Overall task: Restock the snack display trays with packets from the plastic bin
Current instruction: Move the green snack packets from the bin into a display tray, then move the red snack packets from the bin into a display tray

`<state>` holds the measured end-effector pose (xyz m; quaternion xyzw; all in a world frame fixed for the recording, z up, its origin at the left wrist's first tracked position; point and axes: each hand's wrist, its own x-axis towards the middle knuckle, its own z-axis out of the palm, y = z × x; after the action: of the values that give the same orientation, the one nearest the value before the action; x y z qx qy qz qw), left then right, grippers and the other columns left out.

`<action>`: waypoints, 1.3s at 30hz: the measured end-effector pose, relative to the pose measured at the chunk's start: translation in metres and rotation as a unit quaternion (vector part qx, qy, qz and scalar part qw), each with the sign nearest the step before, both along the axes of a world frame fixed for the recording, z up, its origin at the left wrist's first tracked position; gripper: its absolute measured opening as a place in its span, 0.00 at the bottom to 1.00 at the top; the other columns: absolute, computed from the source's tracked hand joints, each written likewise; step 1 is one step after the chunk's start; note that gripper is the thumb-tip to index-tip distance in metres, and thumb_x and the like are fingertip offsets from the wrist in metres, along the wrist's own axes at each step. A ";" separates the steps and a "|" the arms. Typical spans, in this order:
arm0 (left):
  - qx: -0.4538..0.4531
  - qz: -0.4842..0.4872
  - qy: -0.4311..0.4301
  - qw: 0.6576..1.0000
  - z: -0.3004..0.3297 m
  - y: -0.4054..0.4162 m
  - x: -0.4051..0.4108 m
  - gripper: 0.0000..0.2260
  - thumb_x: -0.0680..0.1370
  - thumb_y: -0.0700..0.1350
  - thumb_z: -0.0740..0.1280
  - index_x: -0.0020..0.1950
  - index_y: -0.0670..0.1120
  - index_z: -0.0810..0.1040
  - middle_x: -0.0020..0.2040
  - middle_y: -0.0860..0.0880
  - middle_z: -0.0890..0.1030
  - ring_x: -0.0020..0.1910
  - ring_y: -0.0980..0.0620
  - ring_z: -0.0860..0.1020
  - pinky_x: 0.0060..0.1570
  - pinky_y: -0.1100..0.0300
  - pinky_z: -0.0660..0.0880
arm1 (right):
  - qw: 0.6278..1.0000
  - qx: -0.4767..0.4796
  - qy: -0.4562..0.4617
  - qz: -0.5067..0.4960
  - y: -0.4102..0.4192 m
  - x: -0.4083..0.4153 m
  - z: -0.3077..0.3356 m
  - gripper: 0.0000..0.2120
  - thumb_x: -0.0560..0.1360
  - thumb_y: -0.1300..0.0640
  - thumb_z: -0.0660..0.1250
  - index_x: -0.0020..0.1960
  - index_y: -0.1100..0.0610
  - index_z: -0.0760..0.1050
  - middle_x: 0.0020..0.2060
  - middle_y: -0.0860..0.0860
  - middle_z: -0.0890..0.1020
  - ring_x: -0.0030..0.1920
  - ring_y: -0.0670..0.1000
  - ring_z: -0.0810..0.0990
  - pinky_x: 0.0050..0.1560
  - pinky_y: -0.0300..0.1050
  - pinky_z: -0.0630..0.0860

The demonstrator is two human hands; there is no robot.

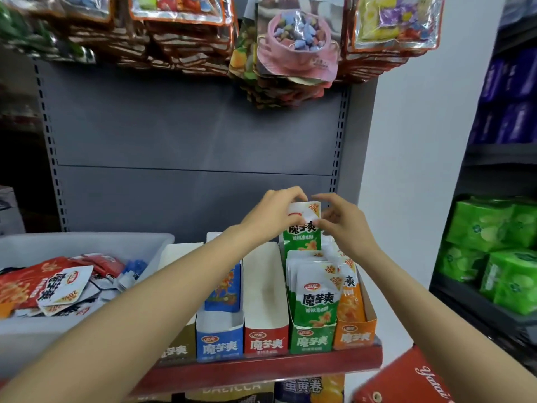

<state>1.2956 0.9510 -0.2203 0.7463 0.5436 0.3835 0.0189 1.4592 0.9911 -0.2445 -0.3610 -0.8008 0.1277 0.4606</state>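
Notably, held item: green snack packet (pixel 302 228), upright, long axis vertical, centre-right of frame, directly above the rear of the green display tray (pixel 312 340).
Left hand (pixel 273 215): pinched the packet's top left corner.
Right hand (pixel 344 225): fingers curled on the packet's right edge; both hands equally near.
Supply: plastic bin (pixel 87 242), lower left, held mixed packets.
Hidden: packet's lower end behind stocked green packets (pixel 316 292); tray depth remaining unclear.

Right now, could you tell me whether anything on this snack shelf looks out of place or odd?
Mostly tidy. The red tray is empty, showing only its white inside, while the green tray beside it is packed. Both hands hold a green packet at the back of the green tray.
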 end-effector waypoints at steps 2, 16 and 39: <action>0.016 0.013 -0.039 0.999 -0.005 -0.001 -0.004 0.13 0.74 0.40 0.71 0.56 0.49 0.74 0.46 0.51 0.79 0.42 0.54 0.79 0.40 0.60 0.77 | 1.000 0.013 -0.024 -0.007 0.002 0.000 -0.002 0.25 0.74 0.63 0.69 0.68 0.48 0.69 0.34 0.45 0.76 0.38 0.44 0.77 0.46 0.44 0.78; -0.031 0.027 0.017 0.999 -0.024 0.000 -0.008 0.07 0.77 0.37 0.66 0.50 0.45 0.82 0.44 0.48 0.83 0.42 0.52 0.79 0.43 0.58 0.76 | 0.972 0.062 -0.209 -0.093 0.002 -0.002 -0.007 0.08 0.77 0.57 0.65 0.52 0.58 0.80 0.44 0.52 0.77 0.47 0.54 0.77 0.43 0.41 0.67; 0.006 0.281 -0.047 0.958 -0.051 -0.139 -0.196 0.07 0.75 0.38 0.66 0.51 0.45 0.78 0.48 0.49 0.80 0.43 0.51 0.77 0.49 0.58 0.73 | 0.976 -0.028 -0.158 0.150 -0.094 -0.211 -0.022 0.10 0.75 0.60 0.65 0.55 0.58 0.79 0.53 0.52 0.82 0.54 0.52 0.79 0.54 0.40 0.70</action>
<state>1.0991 0.8120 -0.2712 0.5444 0.7280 0.4110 -0.0686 1.2484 0.8970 -0.2661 -0.2655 -0.9044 0.1593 0.2935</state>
